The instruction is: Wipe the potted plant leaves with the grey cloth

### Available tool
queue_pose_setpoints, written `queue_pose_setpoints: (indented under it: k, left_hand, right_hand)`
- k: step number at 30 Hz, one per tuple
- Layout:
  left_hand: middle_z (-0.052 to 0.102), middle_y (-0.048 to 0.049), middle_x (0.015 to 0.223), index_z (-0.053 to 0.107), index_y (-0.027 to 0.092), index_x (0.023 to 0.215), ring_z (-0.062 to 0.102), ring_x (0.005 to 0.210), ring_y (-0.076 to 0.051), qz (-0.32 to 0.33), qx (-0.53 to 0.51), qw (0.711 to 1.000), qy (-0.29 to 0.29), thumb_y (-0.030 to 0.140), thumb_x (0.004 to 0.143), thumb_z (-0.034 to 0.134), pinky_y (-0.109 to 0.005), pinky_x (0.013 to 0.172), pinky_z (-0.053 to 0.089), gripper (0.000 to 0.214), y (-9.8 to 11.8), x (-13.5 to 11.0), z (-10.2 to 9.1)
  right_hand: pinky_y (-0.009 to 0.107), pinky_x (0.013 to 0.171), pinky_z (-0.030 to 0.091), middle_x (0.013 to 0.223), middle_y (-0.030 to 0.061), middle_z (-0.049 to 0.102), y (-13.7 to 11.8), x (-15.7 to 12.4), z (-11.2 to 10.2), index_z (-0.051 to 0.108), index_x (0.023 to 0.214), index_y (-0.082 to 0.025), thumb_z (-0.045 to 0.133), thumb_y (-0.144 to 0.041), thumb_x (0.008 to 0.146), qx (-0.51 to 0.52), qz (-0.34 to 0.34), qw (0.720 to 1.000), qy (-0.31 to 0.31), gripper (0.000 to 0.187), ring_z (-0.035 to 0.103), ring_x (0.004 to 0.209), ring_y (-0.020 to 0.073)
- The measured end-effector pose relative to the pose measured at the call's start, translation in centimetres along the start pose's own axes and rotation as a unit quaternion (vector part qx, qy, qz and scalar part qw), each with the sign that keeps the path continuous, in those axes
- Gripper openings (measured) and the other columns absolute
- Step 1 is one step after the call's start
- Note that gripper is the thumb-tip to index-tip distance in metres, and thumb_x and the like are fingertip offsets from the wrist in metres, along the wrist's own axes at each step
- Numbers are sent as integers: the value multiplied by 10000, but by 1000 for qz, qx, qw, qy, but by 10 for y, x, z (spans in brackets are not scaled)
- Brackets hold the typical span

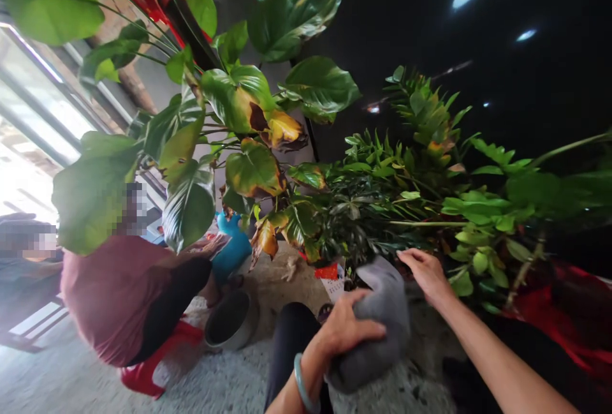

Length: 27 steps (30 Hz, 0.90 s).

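Observation:
My left hand (351,325), with a pale green bangle on its wrist, grips a bunched grey cloth (389,305). Part of the cloth hangs below the hand and part stands up beyond the fingers. To the right, my right hand (425,273) reaches to the edge of the low green foliage (354,210). Its thumb and index finger come together in a pinch; what lies between the fingertips is too small to make out. The cloth and the right hand are a small distance apart.
A tall plant with large, partly yellow-brown leaves (253,168) leans in at left. A person in a pink shirt (108,293) sits on a red stool (157,363) beside a grey bucket (232,318). Red fabric (564,312) lies right; a dark glossy wall (406,31) stands behind.

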<state>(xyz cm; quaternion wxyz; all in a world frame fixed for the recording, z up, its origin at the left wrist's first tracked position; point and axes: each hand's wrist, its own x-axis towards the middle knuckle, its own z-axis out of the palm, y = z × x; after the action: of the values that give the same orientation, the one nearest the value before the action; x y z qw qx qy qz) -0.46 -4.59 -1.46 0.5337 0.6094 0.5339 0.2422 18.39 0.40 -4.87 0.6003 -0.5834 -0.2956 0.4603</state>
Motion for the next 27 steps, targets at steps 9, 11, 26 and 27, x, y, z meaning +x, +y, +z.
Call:
queue_pose_setpoints:
  k: [9,11,26,27]
  left_hand:
    - [686,-46,867,639,174,1079,620,806,-224,40,-214,963,161,392,585,715,-307,721,498,546,-23,-30,-8]
    - [691,-72,978,590,174,1164,629,904,-249,70,-266,937,214,379,576,729,-319,785,504,638,-19,-29,-2]
    - [564,-112,1284,436,235,1363,509,1211,-336,195,-378,905,-8,424,518,851,-484,1058,356,960,-15,-49,41]
    - [542,-117,1295,466,227,1344,493,1222,-343,207,-352,913,4,458,509,851,-489,1066,344,948,-17,-46,39]
  right_hand:
    - [321,649,458,895,75,729,-16,-35,-12,687,803,-211,709,-444,476,-15,-4,998,60,402,637,919,275]
    - [332,663,469,1015,81,724,-18,-69,-2,690,953,-219,723,-499,527,13,34,999,15,511,632,989,291]
    - [391,678,530,699,63,752,-16,-127,0,678,807,-174,903,-363,324,164,189,961,-115,565,696,678,281]
    - [389,660,531,683,58,749,-14,-129,0,678,799,-172,902,-367,333,163,182,964,-105,553,694,650,277]
